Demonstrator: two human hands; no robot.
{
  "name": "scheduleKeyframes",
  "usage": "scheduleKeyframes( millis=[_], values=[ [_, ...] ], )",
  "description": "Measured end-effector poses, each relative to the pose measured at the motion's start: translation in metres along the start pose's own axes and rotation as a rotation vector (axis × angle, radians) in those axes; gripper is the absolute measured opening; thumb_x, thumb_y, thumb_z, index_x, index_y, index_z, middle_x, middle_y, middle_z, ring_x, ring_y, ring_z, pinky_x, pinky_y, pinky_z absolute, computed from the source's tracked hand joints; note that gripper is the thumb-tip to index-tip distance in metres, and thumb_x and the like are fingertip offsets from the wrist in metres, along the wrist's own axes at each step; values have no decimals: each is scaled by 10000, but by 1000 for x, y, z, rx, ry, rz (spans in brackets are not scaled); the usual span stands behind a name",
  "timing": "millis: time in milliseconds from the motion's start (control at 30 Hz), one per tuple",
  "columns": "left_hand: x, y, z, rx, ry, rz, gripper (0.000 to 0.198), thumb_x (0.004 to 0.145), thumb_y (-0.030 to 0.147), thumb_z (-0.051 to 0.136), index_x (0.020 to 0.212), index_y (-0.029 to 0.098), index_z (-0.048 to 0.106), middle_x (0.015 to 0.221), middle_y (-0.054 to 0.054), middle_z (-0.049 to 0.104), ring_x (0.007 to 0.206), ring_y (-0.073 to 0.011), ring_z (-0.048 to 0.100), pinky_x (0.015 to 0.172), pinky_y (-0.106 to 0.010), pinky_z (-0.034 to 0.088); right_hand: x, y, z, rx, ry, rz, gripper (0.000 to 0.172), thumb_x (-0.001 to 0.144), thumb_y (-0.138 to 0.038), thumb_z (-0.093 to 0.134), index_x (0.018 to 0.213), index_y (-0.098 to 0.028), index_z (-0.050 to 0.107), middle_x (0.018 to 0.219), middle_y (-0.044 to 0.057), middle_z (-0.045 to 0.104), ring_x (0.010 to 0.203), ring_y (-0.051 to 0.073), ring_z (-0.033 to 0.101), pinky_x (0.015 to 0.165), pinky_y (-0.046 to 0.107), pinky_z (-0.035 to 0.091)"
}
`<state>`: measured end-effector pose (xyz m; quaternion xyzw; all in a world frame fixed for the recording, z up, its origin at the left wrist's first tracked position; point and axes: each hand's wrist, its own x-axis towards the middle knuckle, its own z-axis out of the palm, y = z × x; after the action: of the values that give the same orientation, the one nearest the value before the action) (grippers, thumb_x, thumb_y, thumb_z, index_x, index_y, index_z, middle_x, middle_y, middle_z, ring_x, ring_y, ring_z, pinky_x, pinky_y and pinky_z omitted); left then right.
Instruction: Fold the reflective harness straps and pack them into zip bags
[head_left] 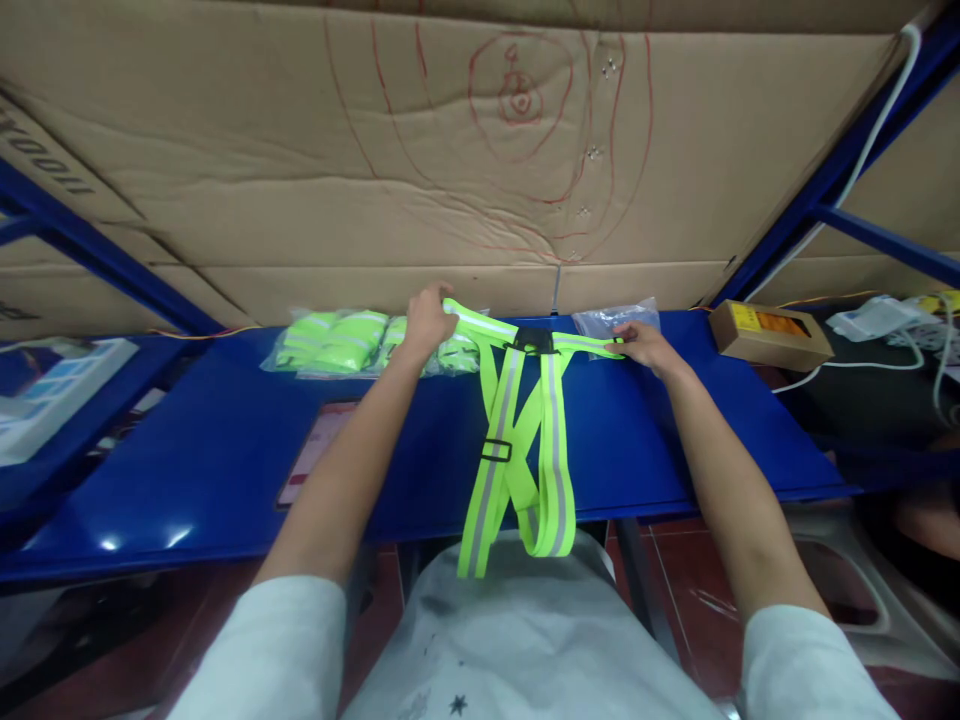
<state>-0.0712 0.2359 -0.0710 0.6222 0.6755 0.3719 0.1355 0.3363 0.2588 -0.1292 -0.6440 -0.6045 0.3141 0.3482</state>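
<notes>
Facing you at twelve o'clock stands the cardboard wall [285,140] with its red-drawn rings, and before it spreads the blue table [645,440]. The lime reflective harness [558,450] is in front of you at the table's middle, its long axis running from twelve to six, so that its loops reach past the near edge toward your lap. Its upper strap lies crosswise, nine to three, between your hands; below that the bands cross in an X. Packed lime bundles [349,340] lie at ten o'clock, partly behind your left forearm, the carton [776,335] at two, and a clear bag [611,318] just behind the strap's right part, near one.

Your left hand [429,318] grasps the strap's end at nine; your right hand [649,347] pinches the other end at three. The black centre piece [533,341] sits between them, about equally far from both. The smaller slide buckle [496,451] lies near seven o'clock from that piece, closer to your left hand, with no fingers on it.
</notes>
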Motion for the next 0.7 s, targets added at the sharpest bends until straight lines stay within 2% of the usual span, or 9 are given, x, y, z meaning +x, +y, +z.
scheduleKeyframes(
  millis=[100,200,300,433,500,567,633,700],
  values=[
    [-11,17,9,-2,79,92,555,698,-33,624,1216,159,575,1240,-139,586,1203,-309,547,1129,-431,380,-4,-5,-6,3,41,-17,441,555,-266,848,933,-166,643,933,48,656,814,185,612,787,329,511],
    [-23,42,30,67,102,247,542,742,-81,520,1233,146,561,1357,-174,508,1259,-314,520,1149,-442,387,-9,-15,-8,-12,140,-55,360,591,-205,766,912,-181,608,985,68,670,875,206,607,849,353,501],
    [-37,71,61,175,-13,384,566,767,-122,409,1244,141,563,1400,-199,480,1349,-366,458,1152,-508,370,-14,-25,-3,-27,209,-99,273,616,-160,693,860,-202,578,982,86,686,924,229,601,924,378,478],
    [-54,98,104,164,-149,483,564,779,-125,430,1238,163,587,1365,-186,523,1313,-342,508,1120,-478,418,-18,-30,6,-3,221,-129,244,625,-168,673,841,-207,567,929,82,692,919,231,612,931,381,479],
    [-58,102,119,142,-208,508,525,805,-84,495,1262,160,579,1336,-183,537,1266,-316,551,1096,-439,453,-18,-29,9,32,204,-136,275,638,-218,688,887,-203,574,939,74,691,898,219,619,885,367,501],
    [-60,100,126,118,-269,523,462,854,30,603,1298,151,559,1315,-181,548,1188,-291,605,1055,-403,494,-18,-28,10,76,175,-139,335,662,-306,707,955,-201,581,961,68,689,858,204,620,800,345,524],
    [-59,95,126,101,-329,542,479,885,199,699,1334,159,535,1326,-171,554,1134,-264,640,1020,-367,522,-17,-29,11,114,147,-143,406,685,-403,716,1011,-200,585,980,67,681,818,190,611,714,320,525],
    [-60,89,118,96,-368,567,531,905,329,717,1373,186,511,1375,-155,552,1184,-247,633,1036,-336,516,-16,-33,13,136,124,-150,454,691,-464,727,1032,-197,592,972,66,671,788,180,597,668,304,517]
  ],
)
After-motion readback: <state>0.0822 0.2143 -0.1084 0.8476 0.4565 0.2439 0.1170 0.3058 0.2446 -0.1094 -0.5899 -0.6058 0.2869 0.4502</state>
